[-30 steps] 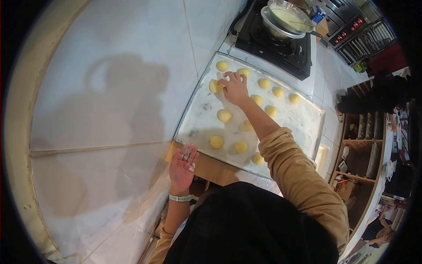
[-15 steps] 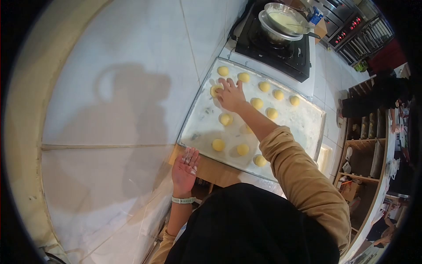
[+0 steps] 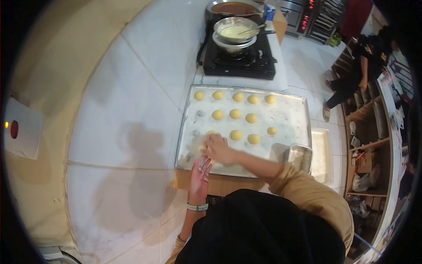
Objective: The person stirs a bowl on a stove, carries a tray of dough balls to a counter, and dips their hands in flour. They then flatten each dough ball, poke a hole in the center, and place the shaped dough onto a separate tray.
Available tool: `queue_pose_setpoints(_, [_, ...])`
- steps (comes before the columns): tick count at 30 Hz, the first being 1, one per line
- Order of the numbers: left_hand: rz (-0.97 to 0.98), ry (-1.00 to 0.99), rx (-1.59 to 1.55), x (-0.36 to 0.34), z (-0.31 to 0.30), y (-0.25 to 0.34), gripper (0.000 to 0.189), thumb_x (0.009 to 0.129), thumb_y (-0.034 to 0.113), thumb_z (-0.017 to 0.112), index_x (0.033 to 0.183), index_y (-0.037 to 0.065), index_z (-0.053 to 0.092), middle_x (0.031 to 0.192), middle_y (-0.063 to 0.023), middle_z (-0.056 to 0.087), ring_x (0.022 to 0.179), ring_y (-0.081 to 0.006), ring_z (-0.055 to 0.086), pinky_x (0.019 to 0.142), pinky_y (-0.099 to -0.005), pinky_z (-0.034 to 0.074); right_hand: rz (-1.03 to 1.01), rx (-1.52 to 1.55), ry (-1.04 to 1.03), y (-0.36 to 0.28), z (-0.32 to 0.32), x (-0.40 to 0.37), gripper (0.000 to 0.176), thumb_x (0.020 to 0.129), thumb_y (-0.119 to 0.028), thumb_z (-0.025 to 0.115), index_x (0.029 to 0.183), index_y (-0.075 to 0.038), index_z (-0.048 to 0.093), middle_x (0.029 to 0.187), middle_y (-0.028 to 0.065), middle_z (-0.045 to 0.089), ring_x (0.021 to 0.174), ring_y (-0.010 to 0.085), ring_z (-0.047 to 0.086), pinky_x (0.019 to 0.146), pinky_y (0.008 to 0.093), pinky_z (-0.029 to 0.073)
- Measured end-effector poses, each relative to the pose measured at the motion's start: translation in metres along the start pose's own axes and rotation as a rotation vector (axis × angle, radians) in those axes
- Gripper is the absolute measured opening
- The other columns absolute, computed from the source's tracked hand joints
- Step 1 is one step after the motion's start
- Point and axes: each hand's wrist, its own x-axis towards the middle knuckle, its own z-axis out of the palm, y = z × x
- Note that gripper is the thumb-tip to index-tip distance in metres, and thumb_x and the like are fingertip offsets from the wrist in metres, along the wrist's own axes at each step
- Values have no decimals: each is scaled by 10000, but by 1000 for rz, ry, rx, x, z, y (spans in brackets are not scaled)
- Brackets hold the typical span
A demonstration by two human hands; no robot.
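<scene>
A floured metal baking tray (image 3: 290, 114) holds several round yellow dough balls (image 3: 235, 114) in rows. My right hand (image 3: 217, 149) rests on the tray's near-left part, fingers curled down over a dough ball whose yellow edge shows at the fingertips. Just beyond the knuckles another ball (image 3: 211, 133) peeks out. My left hand (image 3: 200, 175) lies at the tray's near edge with its floury palm up and fingers apart, holding nothing, right beside my right wrist. It wears a pale wristband.
A black stove (image 3: 239, 61) beyond the tray carries a metal bowl of pale batter (image 3: 235, 31). A small metal tin (image 3: 300, 156) sits at the tray's near-right corner, next to a white dish (image 3: 321, 154). Shelves (image 3: 369, 145) and another person (image 3: 362, 66) are at right. White tiled wall at left.
My right hand has drawn back from the tray's far-left balls to its near-left part. The left hand rose to the tray edge. The view swung, showing more stove.
</scene>
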Motion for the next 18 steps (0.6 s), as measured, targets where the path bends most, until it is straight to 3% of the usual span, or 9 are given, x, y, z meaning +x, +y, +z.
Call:
queue_pose_setpoints(1, [-23, 8, -11, 2, 5, -3, 394, 898, 300, 472, 1121, -25, 476, 1124, -118, 525, 1040, -192, 513, 889, -307, 415, 13, -11, 23, -5, -1, -18, 333, 837, -355, 459, 944, -44, 505, 1138, 150, 397, 1104, 304, 333, 890, 450, 265])
queue_pose_setpoints(3, [-64, -4, -15, 5, 13, -14, 354, 884, 277, 515, 1077, -19, 505, 1071, -106, 550, 993, -168, 535, 852, -281, 433, -128, -148, 343, -10, -5, -49, 287, 813, -284, 520, 961, -40, 497, 1131, 144, 407, 1085, 310, 355, 885, 437, 267])
queue_pose_setpoints(5, [-95, 12, -21, 5, 23, -22, 272, 860, 245, 564, 1017, 23, 544, 928, -47, 579, 830, -124, 555, 735, -238, 441, -136, -209, 414, -11, -12, -67, 298, 792, -263, 550, 977, -36, 496, 1123, 141, 412, 1083, 311, 362, 885, 440, 265])
queue_pose_setpoints(6, [-107, -9, -14, 7, 27, -28, 272, 860, 245, 564, 1017, 23, 544, 928, -47, 579, 830, -124, 555, 735, -238, 441, -161, -263, 464, -10, -13, -75, 317, 770, -241, 580, 993, -33, 495, 1115, 139, 417, 1081, 313, 370, 884, 443, 263])
queue_pose_setpoints(8, [-121, 37, 42, 7, 43, -34, 141, 828, 162, 614, 885, 46, 559, 803, 6, 571, 719, -80, 539, 659, -211, 434, -136, -315, 498, -12, -18, -92, 327, 762, -239, 587, 1004, -37, 501, 1129, 139, 414, 1093, 312, 367, 885, 449, 259])
queue_pose_setpoints(13, [-52, -106, 169, -2, 75, -40, 161, 819, 177, 628, 905, 54, 572, 799, 15, 565, 683, -52, 505, 610, -203, 405, -50, -443, 594, -17, -29, -126, 352, 749, -249, 589, 1029, -50, 512, 1186, 163, 407, 1128, 319, 348, 884, 472, 258])
queue_pose_setpoints(15, [-33, -151, 220, -5, 82, -39, 171, 820, 192, 628, 909, 55, 577, 792, 19, 559, 676, -42, 489, 602, -198, 393, 46, -241, 647, -19, -33, -133, 350, 755, -251, 586, 1048, -72, 519, 1253, 165, 359, 1146, 348, 319, 896, 477, 242])
queue_pose_setpoints(18, [-83, -229, 400, -2, 91, -32, 204, 826, 228, 622, 918, 51, 582, 794, 29, 550, 679, -30, 462, 604, -183, 365, -18, -131, 626, -22, -41, -143, 340, 767, -259, 574, 1053, -81, 530, 1283, 175, 321, 1156, 371, 294, 912, 480, 226])
